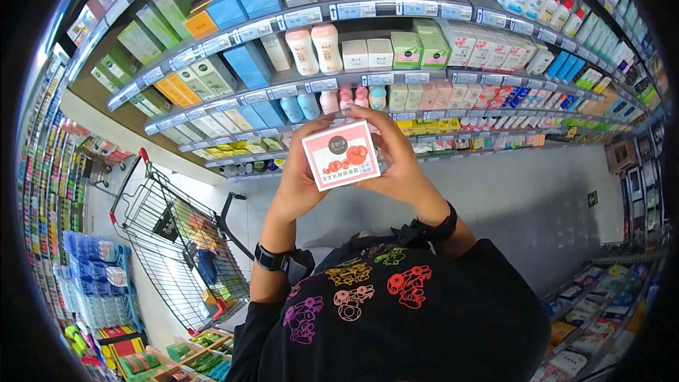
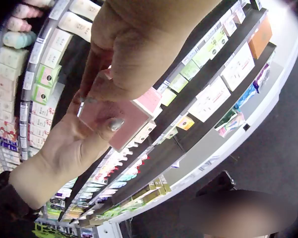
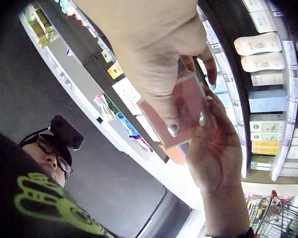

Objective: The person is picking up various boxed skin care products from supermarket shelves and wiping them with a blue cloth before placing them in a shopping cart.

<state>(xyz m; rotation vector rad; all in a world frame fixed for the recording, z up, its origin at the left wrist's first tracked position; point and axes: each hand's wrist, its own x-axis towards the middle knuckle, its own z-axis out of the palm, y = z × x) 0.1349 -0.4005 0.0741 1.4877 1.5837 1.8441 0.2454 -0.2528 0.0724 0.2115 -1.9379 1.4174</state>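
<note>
Both hands hold a small pink and white cosmetics box (image 1: 341, 163) in front of the chest, its printed face with red fruit and Chinese lettering turned up to the head camera. My left hand (image 1: 291, 173) grips the box's left side, fingers over the top corner. On the opposite side my right hand (image 1: 397, 166) grips it with fingers curled at the top edge. In the left wrist view a thumb lies across the pink side of the box (image 2: 131, 124). The right wrist view shows thumbs on the pink panel of the box (image 3: 186, 106).
Curved shelves (image 1: 424, 10) full of boxes and bottles stand ahead, with pale pink bottles (image 1: 327, 48) just beyond the hands. A wire shopping cart (image 1: 177, 240) holding goods stands at the left. Lower right is a display of packets (image 1: 587, 311); grey floor (image 1: 495, 201) lies between.
</note>
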